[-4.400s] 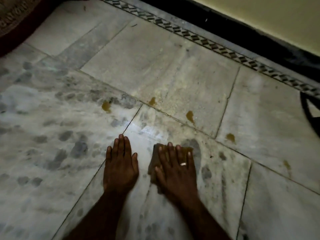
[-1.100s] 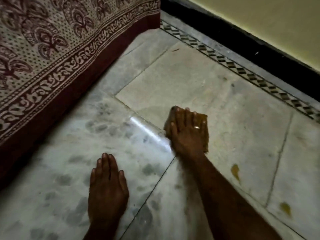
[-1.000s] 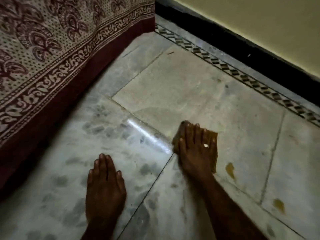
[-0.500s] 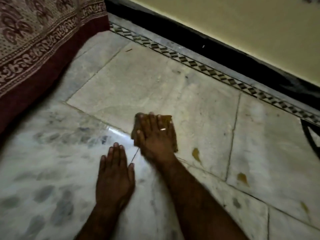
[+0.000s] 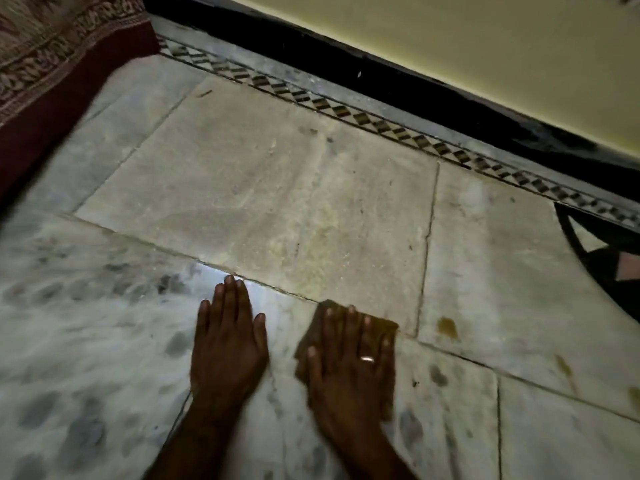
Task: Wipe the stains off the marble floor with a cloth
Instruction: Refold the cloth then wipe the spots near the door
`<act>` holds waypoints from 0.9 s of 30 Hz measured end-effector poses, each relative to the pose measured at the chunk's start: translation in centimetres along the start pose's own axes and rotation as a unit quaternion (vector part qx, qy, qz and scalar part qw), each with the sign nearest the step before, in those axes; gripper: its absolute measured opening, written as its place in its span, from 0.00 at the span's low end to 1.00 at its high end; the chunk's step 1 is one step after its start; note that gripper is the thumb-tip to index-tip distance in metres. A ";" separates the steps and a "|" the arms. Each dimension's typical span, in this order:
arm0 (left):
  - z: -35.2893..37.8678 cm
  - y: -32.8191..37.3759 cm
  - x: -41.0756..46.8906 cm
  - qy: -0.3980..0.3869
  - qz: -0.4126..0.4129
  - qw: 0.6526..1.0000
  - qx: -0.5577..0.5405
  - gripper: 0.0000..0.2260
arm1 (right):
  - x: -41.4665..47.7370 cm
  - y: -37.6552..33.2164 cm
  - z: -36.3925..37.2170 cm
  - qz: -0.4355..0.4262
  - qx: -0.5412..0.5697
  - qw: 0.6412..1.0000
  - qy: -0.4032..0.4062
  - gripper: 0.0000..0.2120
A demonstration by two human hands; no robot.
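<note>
Marble floor (image 5: pixel 311 209) runs pale and veined under you, with a patterned fabric edge (image 5: pixel 52 64) at the far left and a diamond-tiled border (image 5: pixel 346 112) along the wall. Starting at your left, your left hand (image 5: pixel 227 351) lies flat on the stone, fingers straight and together, palm down, holding nothing; use it as a brace and keep your weight on it so the wiping arm moves freely. Just beside it, your right hand (image 5: pixel 349 362) presses flat on the brown cloth (image 5: pixel 384 327), fingers spread over it rather than curled around it, so the cloth is pinned to the floor, not clutched; its far corner reaches the grout line. Keep the palm heavy and the cloth fully under your fingers so it does not bunch or slip out. To the right, a yellow-brown stain (image 5: pixel 448 329) sits near the cloth but apart from it, with fainter smears (image 5: pixel 566 368) further right along the same joint. Judging by that, sweep the cloth rightward over the nearest spot next, with short overlapping strokes, then lift and check.
</note>
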State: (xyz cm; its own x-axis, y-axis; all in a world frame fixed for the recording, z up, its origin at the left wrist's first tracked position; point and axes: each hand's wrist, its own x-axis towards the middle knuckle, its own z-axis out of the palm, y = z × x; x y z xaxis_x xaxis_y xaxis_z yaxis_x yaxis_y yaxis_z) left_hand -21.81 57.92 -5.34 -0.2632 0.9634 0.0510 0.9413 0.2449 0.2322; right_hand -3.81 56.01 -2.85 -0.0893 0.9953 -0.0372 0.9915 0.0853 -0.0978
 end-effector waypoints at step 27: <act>-0.2 -0.1 0.2 -0.009 -0.015 1.000 -0.008 0.30 | 2.9 12.2 -4.6 -0.333 -0.123 0.929 -0.107 0.32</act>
State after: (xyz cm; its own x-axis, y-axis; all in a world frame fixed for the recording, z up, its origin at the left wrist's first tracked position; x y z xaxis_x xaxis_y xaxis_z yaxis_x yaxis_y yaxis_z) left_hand -22.01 58.10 -5.15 -0.2872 0.9575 0.0269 0.9298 0.2719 0.2482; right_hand 8.48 60.18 0.38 -0.6806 0.6891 -0.2489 0.6994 0.7123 0.0593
